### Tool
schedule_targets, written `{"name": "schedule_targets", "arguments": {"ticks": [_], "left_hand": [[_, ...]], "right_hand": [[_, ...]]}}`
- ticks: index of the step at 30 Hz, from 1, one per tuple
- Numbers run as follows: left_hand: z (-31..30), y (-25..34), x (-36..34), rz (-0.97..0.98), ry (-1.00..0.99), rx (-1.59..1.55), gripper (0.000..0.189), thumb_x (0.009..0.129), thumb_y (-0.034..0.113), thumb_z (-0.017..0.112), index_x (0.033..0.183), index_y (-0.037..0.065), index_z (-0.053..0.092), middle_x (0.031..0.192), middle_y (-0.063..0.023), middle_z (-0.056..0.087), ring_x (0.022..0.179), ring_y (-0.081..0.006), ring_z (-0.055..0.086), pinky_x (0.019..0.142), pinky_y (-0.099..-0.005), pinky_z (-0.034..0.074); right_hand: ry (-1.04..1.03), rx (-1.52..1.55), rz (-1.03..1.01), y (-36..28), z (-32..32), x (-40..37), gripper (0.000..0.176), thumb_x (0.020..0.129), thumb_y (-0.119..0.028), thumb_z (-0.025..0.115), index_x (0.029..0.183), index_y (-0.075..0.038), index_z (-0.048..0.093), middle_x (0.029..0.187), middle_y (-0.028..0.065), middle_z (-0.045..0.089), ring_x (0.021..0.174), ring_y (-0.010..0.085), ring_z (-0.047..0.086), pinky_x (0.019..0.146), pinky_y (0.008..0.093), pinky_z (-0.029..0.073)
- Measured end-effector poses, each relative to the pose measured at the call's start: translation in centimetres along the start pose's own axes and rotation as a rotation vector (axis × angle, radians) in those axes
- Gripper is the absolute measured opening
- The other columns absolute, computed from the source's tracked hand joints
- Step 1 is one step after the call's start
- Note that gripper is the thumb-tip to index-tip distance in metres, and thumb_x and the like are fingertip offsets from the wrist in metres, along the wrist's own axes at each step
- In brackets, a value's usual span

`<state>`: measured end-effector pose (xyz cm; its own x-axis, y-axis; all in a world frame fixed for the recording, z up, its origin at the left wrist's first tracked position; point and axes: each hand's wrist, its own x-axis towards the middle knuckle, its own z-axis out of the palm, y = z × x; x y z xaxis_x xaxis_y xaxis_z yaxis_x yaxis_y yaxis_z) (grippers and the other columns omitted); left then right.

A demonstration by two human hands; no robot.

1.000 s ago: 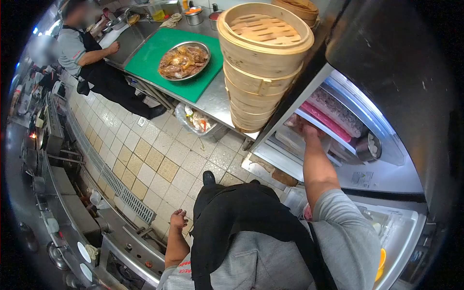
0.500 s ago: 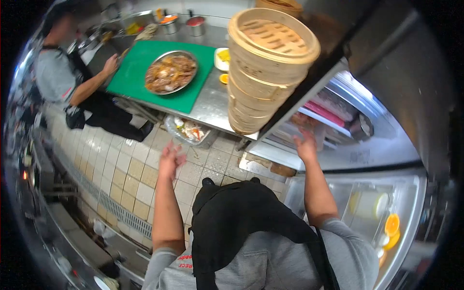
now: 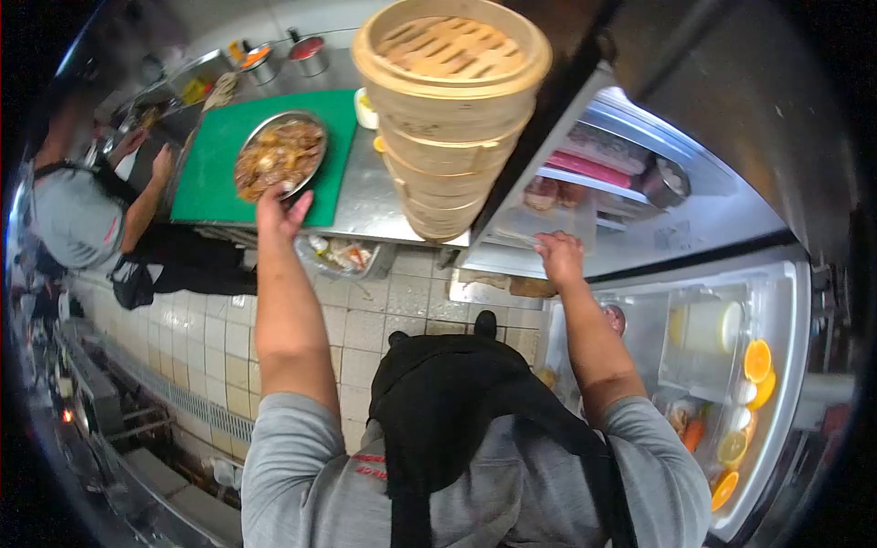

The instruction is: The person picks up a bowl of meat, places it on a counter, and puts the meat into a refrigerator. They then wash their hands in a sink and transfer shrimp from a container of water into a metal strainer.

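My left hand (image 3: pixel 281 212) reaches to the near rim of an oval metal bowl (image 3: pixel 315 171) filled with sliced brown meat. Its fingertips are at the rim, with the thumb spread apart to the right. The bowl is on a green cutting board (image 3: pixel 203 183). At the open fridge, my right hand (image 3: pixel 561 258) has its fingers curled at the front edge of a clear plastic container (image 3: pixel 525 224). Pieces of meat (image 3: pixel 544 192) show in that container. How firmly the fingers hold the edge is hard to see.
A tall stack of bamboo steamers (image 3: pixel 448 137) stands on the steel counter (image 3: pixel 365 215) between my hands. Below is a bin (image 3: pixel 343 260) of scraps. The fridge door (image 3: pixel 639 365) hangs open at right, holding orange halves (image 3: pixel 758 361). A co-worker (image 3: pixel 87 215) stands at left.
My left hand has moved up from above the floor to the bowl's rim. The right hand's fingers, spread before, are now curled at the container's edge. The view has shifted; the co-worker's hands have moved.
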<state>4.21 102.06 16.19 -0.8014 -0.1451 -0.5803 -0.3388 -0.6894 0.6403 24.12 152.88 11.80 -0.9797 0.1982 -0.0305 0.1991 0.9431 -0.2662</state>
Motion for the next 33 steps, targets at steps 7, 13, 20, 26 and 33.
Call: {"name": "schedule_targets", "arguments": {"ticks": [7,13,20,26,33], "left_hand": [[-1.0,-2.1,0.8,0.084,0.205,0.022,0.042,0.074,-0.005,0.041,0.116,-0.001,0.045,0.108,-0.0186,0.053,0.087,-0.0340,0.060,0.062,-0.0438,0.059],[0.5,-2.6,-1.7,0.202,0.200,0.051,0.029,0.080,-0.001,0.044,0.108,-0.004,0.046,0.092,-0.0183,0.057,0.069,-0.0273,0.063,0.052,-0.0292,0.057],[-2.0,-1.8,-3.6,0.062,0.153,0.120,0.021,0.076,0.010,0.047,0.092,-0.003,0.049,0.075,-0.0147,0.054,0.058,-0.0229,0.060,0.045,-0.0275,0.053],[-2.0,-1.9,-6.8,-0.078,-0.159,-0.053,0.042,0.075,0.007,0.043,0.114,-0.009,0.039,0.103,-0.0240,0.054,0.087,-0.0377,0.062,0.067,-0.0446,0.058],[-3.2,-3.2,-8.0,-0.030,0.038,0.074,0.047,0.074,-0.006,0.035,0.121,-0.010,0.035,0.115,-0.0253,0.051,0.100,-0.0402,0.058,0.081,-0.0486,0.055]], "right_hand": [[0.064,-0.034,-0.006,-1.0,-0.5,-0.8,0.026,0.080,-0.024,0.064,0.106,-0.021,0.065,0.100,0.0046,0.062,0.104,0.0263,0.052,0.104,0.0543,0.026],[0.010,-0.038,-0.013,-1.0,-1.0,-0.3,0.027,0.081,-0.024,0.063,0.107,-0.021,0.065,0.104,0.0047,0.061,0.107,0.0257,0.051,0.103,0.0568,0.025],[0.173,0.054,-0.081,-1.9,-2.2,-2.3,0.027,0.079,-0.021,0.065,0.105,-0.015,0.065,0.107,0.0084,0.060,0.109,0.0285,0.050,0.102,0.0549,0.028],[0.078,0.333,-0.254,-7.0,-4.0,-4.6,0.025,0.077,-0.013,0.067,0.101,-0.007,0.065,0.104,0.0121,0.061,0.105,0.0316,0.053,0.093,0.0408,0.040],[-0.058,0.589,-0.654,-19.9,-6.6,-2.9,0.029,0.079,-0.015,0.067,0.106,-0.007,0.063,0.109,0.0121,0.059,0.101,0.0306,0.055,0.088,0.0362,0.045]]}}
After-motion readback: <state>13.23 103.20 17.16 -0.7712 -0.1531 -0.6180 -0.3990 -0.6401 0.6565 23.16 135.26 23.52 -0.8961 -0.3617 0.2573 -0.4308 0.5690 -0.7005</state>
